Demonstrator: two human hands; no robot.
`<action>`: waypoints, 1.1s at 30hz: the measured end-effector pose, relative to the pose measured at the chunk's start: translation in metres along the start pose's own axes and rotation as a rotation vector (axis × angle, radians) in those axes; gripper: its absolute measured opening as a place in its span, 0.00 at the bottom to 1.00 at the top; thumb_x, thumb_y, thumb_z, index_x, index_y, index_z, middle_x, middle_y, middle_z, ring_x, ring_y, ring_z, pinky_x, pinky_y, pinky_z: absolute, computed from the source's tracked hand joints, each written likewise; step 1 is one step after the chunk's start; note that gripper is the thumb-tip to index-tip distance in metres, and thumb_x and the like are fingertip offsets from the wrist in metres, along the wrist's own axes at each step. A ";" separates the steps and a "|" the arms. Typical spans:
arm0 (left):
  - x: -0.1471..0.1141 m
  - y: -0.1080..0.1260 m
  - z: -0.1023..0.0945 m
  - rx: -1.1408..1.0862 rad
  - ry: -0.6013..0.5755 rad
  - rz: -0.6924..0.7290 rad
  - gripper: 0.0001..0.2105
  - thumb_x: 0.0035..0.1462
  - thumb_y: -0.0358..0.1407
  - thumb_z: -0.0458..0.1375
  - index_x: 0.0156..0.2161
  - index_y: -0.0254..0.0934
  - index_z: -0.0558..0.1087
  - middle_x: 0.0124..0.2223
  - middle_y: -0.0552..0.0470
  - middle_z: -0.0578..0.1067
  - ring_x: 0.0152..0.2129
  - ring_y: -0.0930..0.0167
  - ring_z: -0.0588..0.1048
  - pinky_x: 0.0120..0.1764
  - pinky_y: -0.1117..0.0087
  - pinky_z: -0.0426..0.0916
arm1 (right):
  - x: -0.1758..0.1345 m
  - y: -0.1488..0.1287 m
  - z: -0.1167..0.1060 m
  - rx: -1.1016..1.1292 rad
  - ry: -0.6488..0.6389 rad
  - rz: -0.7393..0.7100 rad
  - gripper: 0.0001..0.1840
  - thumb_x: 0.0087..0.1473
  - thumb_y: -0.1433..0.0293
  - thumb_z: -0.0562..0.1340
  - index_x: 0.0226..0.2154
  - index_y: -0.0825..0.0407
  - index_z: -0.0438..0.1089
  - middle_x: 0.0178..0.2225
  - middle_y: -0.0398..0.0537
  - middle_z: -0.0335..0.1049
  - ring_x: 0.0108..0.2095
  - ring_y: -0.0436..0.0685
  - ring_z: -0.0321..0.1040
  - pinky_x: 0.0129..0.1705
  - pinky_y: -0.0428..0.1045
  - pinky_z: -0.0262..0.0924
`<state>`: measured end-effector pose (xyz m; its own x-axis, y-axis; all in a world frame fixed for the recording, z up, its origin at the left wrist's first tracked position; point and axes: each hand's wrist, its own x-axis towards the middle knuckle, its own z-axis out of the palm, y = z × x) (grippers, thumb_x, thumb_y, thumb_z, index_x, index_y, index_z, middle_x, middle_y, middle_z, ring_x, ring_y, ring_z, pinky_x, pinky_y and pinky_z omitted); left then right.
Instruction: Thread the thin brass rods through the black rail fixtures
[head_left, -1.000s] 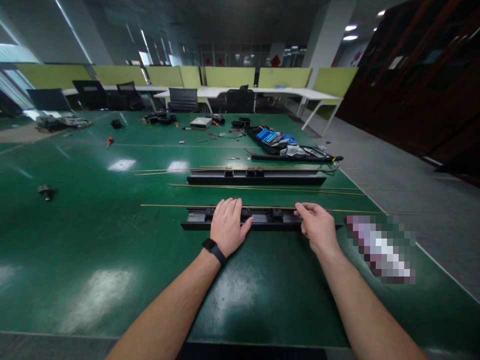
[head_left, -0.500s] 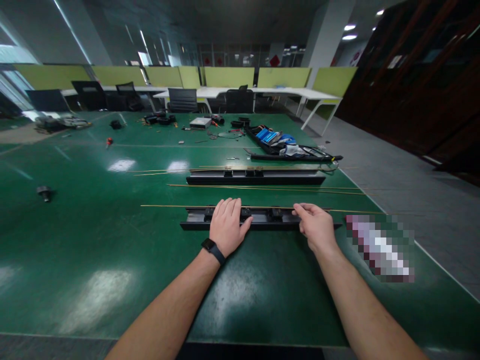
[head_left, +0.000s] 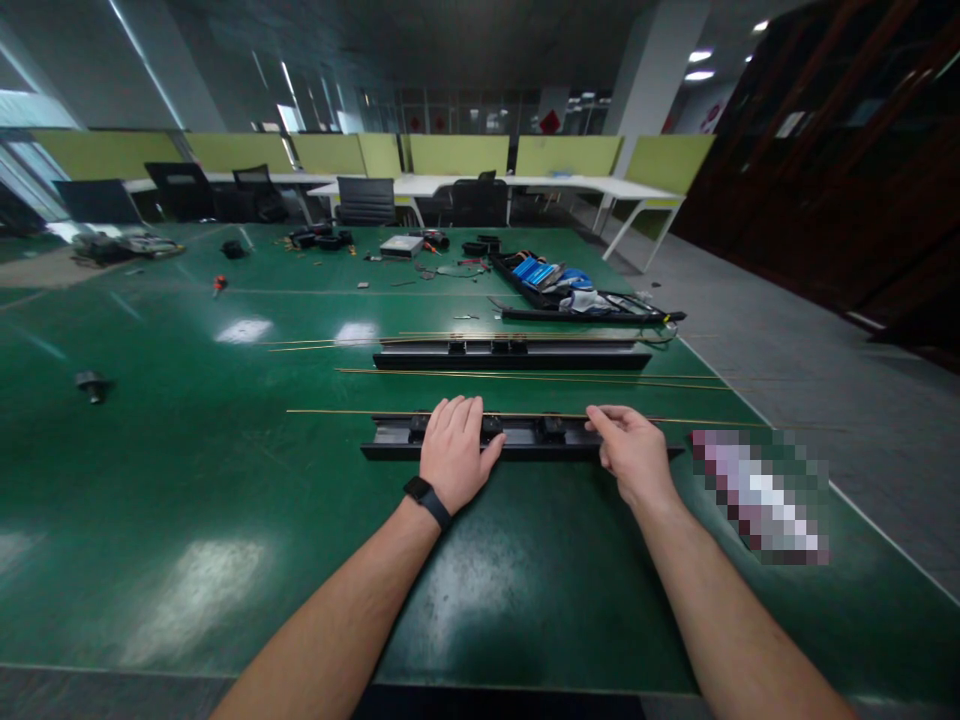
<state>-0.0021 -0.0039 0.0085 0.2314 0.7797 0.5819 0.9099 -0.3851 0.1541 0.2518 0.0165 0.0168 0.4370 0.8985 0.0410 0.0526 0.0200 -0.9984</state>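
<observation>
Close in front of me a black channel-shaped rail (head_left: pixel 517 453) lies across the table, with small black blocks (head_left: pixel 551 429) inside it. My left hand (head_left: pixel 454 450) rests flat over its left part, fingers stretched out and thumb spread, partly hiding the blocks beneath. A long thin brass-coloured rod (head_left: pixel 330 411) runs along the rail's far edge and sticks out past both ends. Over the rail's right part, my right hand (head_left: pixel 628 450) is closed, pinching the rod between thumb and fingertips.
A second black rail (head_left: pixel 510 361) lies farther off, with thin rods (head_left: pixel 525 376) between the two rails. Beyond it is a black tray (head_left: pixel 536 285) of blue packs and cables. A pixelated object (head_left: pixel 761 500) lies to the right, a small dark part (head_left: pixel 91 386) far left.
The rod in my right hand has slid slightly to the right; its left end shows this. Both hands stay almost where they were.
</observation>
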 end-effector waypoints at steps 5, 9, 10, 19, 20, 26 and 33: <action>0.000 0.000 0.000 0.009 -0.009 -0.003 0.26 0.67 0.47 0.54 0.62 0.29 0.67 0.59 0.38 0.74 0.60 0.56 0.69 0.67 0.52 0.56 | 0.001 0.001 0.001 -0.027 0.016 0.011 0.27 0.40 0.50 0.75 0.33 0.55 0.74 0.27 0.48 0.77 0.10 0.43 0.54 0.09 0.43 0.41; 0.000 0.000 0.000 0.009 -0.004 -0.004 0.26 0.67 0.48 0.54 0.62 0.31 0.67 0.59 0.38 0.74 0.60 0.56 0.70 0.67 0.52 0.57 | 0.003 0.001 0.002 0.014 0.053 0.038 0.29 0.36 0.50 0.76 0.31 0.54 0.72 0.26 0.48 0.76 0.09 0.44 0.53 0.09 0.44 0.40; 0.000 0.000 0.000 0.008 -0.002 -0.004 0.26 0.67 0.48 0.54 0.62 0.30 0.68 0.59 0.38 0.75 0.60 0.56 0.70 0.67 0.52 0.58 | 0.003 0.001 0.002 0.025 0.060 0.041 0.29 0.36 0.50 0.76 0.31 0.54 0.72 0.26 0.48 0.76 0.09 0.44 0.53 0.09 0.44 0.40; 0.000 0.000 0.001 -0.002 0.009 0.000 0.26 0.67 0.47 0.54 0.62 0.31 0.67 0.59 0.38 0.75 0.59 0.56 0.70 0.67 0.52 0.57 | 0.002 0.001 0.001 0.056 0.050 0.037 0.27 0.40 0.52 0.75 0.33 0.53 0.71 0.28 0.46 0.76 0.10 0.43 0.54 0.09 0.43 0.40; 0.000 0.000 0.001 -0.002 0.009 0.002 0.26 0.67 0.47 0.54 0.62 0.31 0.67 0.59 0.38 0.75 0.59 0.56 0.70 0.67 0.52 0.57 | 0.001 0.001 0.001 0.051 0.037 0.023 0.26 0.40 0.52 0.75 0.34 0.53 0.71 0.28 0.46 0.76 0.10 0.43 0.54 0.09 0.43 0.40; 0.000 -0.001 0.001 0.002 0.011 -0.003 0.26 0.67 0.47 0.55 0.62 0.30 0.67 0.58 0.37 0.75 0.59 0.56 0.70 0.66 0.52 0.58 | 0.002 0.003 0.000 -0.013 0.003 -0.005 0.26 0.43 0.51 0.74 0.34 0.54 0.72 0.28 0.47 0.77 0.10 0.43 0.54 0.10 0.43 0.43; 0.000 0.000 0.001 0.012 0.007 0.005 0.26 0.67 0.47 0.54 0.62 0.29 0.67 0.58 0.37 0.75 0.59 0.56 0.70 0.67 0.52 0.57 | 0.003 0.004 0.001 -0.007 0.018 0.005 0.27 0.41 0.51 0.75 0.33 0.54 0.72 0.28 0.49 0.78 0.10 0.44 0.54 0.10 0.43 0.42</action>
<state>-0.0017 -0.0036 0.0077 0.2333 0.7746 0.5879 0.9130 -0.3825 0.1417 0.2525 0.0202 0.0131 0.4538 0.8904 0.0364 0.0561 0.0123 -0.9984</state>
